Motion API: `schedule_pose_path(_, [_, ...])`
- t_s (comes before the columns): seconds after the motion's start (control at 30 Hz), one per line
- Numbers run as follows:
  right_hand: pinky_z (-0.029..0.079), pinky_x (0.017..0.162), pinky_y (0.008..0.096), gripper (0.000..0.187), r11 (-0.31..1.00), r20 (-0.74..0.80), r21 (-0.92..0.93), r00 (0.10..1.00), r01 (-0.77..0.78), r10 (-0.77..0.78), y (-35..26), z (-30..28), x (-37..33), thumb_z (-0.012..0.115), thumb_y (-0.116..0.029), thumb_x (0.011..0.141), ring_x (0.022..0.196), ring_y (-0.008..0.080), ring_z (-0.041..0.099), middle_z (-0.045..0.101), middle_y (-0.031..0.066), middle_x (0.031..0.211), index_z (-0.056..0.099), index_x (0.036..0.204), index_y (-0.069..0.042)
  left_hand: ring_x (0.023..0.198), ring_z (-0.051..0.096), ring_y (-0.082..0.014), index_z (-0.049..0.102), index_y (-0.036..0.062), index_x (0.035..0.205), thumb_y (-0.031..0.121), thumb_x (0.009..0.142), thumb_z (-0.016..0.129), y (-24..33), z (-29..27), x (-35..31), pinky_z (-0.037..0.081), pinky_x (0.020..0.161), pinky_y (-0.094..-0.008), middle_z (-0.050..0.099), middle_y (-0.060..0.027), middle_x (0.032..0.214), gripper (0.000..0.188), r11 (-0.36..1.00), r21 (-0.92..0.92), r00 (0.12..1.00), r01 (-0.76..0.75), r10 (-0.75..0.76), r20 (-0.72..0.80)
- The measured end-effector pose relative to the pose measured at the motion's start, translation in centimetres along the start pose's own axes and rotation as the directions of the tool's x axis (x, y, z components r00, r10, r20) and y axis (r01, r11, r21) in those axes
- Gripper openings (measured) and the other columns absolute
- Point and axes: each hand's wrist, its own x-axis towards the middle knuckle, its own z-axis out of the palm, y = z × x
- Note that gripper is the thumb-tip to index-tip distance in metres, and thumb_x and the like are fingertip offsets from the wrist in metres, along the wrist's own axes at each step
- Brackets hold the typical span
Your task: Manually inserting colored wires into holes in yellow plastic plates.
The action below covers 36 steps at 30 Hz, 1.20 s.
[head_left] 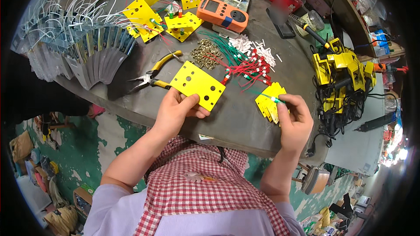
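Note:
My left hand (177,110) grips the lower edge of a yellow metal plate (197,85) with several round holes, thumb on its face. Between thumb and fingers of my right hand (296,122) is a small green indicator light (276,100) with thin green wires trailing left. Just left of that hand lies a fanned stack of yellow plates (267,105). A red indicator light (226,78) sits close to the held plate's right corner. Beyond it are bunches of red-wired lights (256,67) and green wires (221,45). Brass nuts (205,55) form a pile behind the held plate.
Yellow-handled pliers (156,71) lie open left of the plate. Farther back are an orange multimeter (222,14), plates fitted with lights (181,24) and white sleeves (241,43). Wired metal units (83,39) crowd the left; a soldering iron (313,33) and yellow-cased parts (343,72) stand right.

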Motion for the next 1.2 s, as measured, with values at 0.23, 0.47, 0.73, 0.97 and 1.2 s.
schedule_pose_path(0.23, [0.041, 0.073, 0.0231, 0.019, 0.953, 0.177, 0.267, 0.979, -0.143, 0.098, 0.3, 0.7, -1.7, 0.061, 0.008, 0.076, 0.08, 0.0104, 0.05, 0.057, 0.0056, 0.088, 0.06, 0.095, 0.004, 0.071, 0.065, -0.0238, 0.034, -0.0036, 0.115, 0.004, 0.089, 0.047, -0.2, 0.3, -0.1, 0.055, 0.061, -0.0295, 0.06, -0.0177, 0.096, 0.03, 0.999, -0.052, 1.0, -0.013, 0.014, 0.022])
schedule_pose_path(0.47, [0.042, 0.073, 0.0226, 0.02, 0.923, 0.231, 0.333, 0.966, -0.192, 0.117, -0.1, 0.8, -1.9, 0.061, 0.008, 0.077, 0.081, 0.0104, 0.052, 0.057, 0.0052, 0.088, 0.059, 0.097, 0.004, 0.068, 0.065, -0.0237, 0.036, -0.0008, 0.115, 0.007, 0.089, 0.048, -0.3, 0.6, -0.4, 0.054, 0.058, -0.0296, 0.06, -0.0175, 0.095, 0.03, 0.999, -0.011, 0.999, -0.053, 0.053, -0.008])
schedule_pose_path(0.73, [0.043, 0.064, 0.0243, 0.018, 0.997, 0.158, 0.082, 0.987, -0.002, -0.011, -0.1, 3.4, -2.7, 0.07, 0.002, 0.07, 0.07, 0.0127, 0.054, 0.058, 0.0057, 0.081, 0.059, 0.085, 0.0, 0.072, 0.064, -0.0169, 0.043, -0.0044, 0.111, 0.005, 0.089, 0.049, -0.5, 1.5, -1.6, 0.053, 0.063, -0.0263, 0.062, -0.0134, 0.092, 0.024, 0.973, 0.152, 0.985, -0.175, 0.174, 0.021])
schedule_pose_path(0.97, [0.044, 0.06, 0.0252, 0.027, 1.0, 0.22, -0.008, 0.975, 0.005, -0.003, 0.5, 6.4, -3.3, 0.077, -0.002, 0.064, 0.066, 0.0113, 0.054, 0.054, 0.0026, 0.073, 0.054, 0.079, -0.002, 0.072, 0.063, -0.0134, 0.061, -0.0052, 0.094, 0.007, 0.089, 0.05, -0.7, 2.1, -3.1, 0.052, 0.064, -0.0256, 0.065, -0.0094, 0.086, 0.017, 0.887, 0.306, 0.934, -0.347, 0.296, 0.202])
schedule_pose_path(1.2, [0.042, 0.072, 0.0238, 0.048, 0.727, 0.421, 0.544, 0.886, -0.42, 0.197, 3.1, 7.3, -3.9, 0.077, -0.004, 0.067, 0.083, 0.0092, 0.048, 0.048, 0.0018, 0.088, 0.041, 0.098, -0.007, 0.065, 0.059, -0.0236, 0.062, 0.0017, 0.099, 0.005, 0.081, 0.057, -0.6, 1.2, -3.1, 0.047, 0.056, -0.0314, 0.057, -0.0102, 0.077, 0.019, 0.425, 0.593, 0.717, -0.684, 0.54, 0.44])
